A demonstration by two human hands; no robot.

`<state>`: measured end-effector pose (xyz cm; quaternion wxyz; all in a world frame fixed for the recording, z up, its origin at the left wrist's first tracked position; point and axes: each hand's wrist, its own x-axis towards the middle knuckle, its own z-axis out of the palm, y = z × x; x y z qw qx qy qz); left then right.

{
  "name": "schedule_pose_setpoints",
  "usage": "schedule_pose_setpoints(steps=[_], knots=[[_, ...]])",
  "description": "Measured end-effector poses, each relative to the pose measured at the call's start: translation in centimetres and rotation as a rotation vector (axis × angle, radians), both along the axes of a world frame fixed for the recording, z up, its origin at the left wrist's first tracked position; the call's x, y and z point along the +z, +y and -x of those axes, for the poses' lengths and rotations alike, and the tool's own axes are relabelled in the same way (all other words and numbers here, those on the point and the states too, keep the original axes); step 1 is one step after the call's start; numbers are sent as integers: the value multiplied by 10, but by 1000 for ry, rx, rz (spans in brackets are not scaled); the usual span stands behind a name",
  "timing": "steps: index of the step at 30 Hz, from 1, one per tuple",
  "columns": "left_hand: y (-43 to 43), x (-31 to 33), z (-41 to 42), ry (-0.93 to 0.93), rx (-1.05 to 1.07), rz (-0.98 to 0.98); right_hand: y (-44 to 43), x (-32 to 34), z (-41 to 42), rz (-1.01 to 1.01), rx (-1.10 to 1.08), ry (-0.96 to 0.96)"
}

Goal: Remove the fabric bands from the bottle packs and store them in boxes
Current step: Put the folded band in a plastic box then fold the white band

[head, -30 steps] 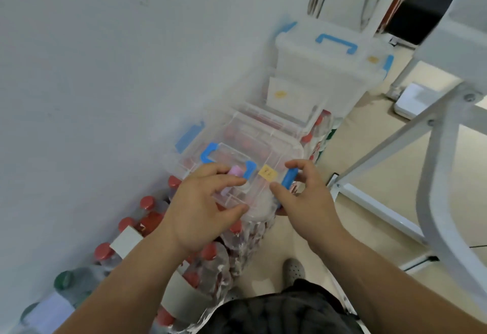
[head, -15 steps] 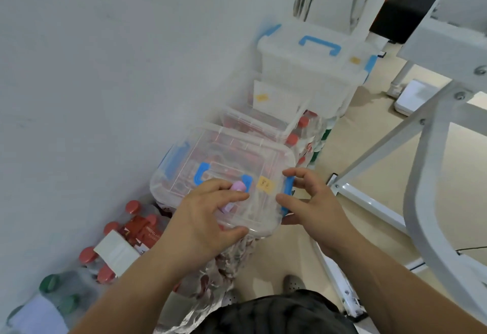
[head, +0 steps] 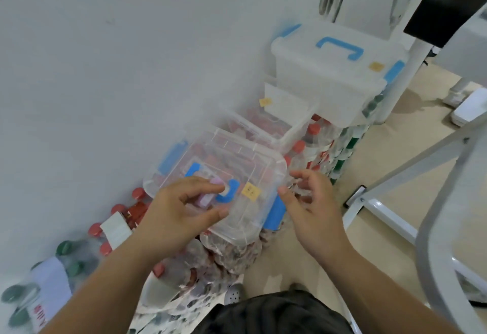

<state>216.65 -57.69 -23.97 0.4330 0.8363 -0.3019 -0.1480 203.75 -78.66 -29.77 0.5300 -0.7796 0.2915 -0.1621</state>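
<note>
Whereas the right hand (head: 313, 210) gripped the blue latch (head: 274, 214) a second ago, it is now off it. Its fingers are loosely curled around nothing, and only the thumb tip touches the rim of the clear box (head: 245, 154). The latch hangs down the box wall just below that thumb. We judge this side to be released, so the lid can be lifted next to take the band.

The left hand (head: 179, 215) remains on the lid. Its fingers pinch a small lilac band (head: 208, 196) against the blue handle (head: 229, 192), and the thumb is spread on the lid towards the person. The second latch (head: 171, 158), beyond the left hand on the wall side, cannot be judged as fastened or free. The box rests on the bottle packs (head: 232, 252) directly beneath both hands.

Markings:
- A yellow sticker (head: 250, 191) sits between the two hands on the lid. It has faint marks that are not legible.
- Beyond the hands, a similar sticker (head: 376, 66) sits on the larger box (head: 329, 83). It is also illegible.
- To the left of the left forearm, a white label (head: 39, 312) carries red print too blurred to read.
</note>
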Motion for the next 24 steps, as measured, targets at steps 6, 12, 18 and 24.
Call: schedule_pose_setpoints(steps=[6,12,18,24], knots=[[-6,-4,8,16,306,147,8,31,-34,451,433,-12],[18,8,-3,-65,522,174,45,48,-88,630,766,251],[52,11,-48,-52,650,126,67,36,-124,685,765,439],[61,-15,-93,-47,510,72,69,25,-118,694,697,385]])
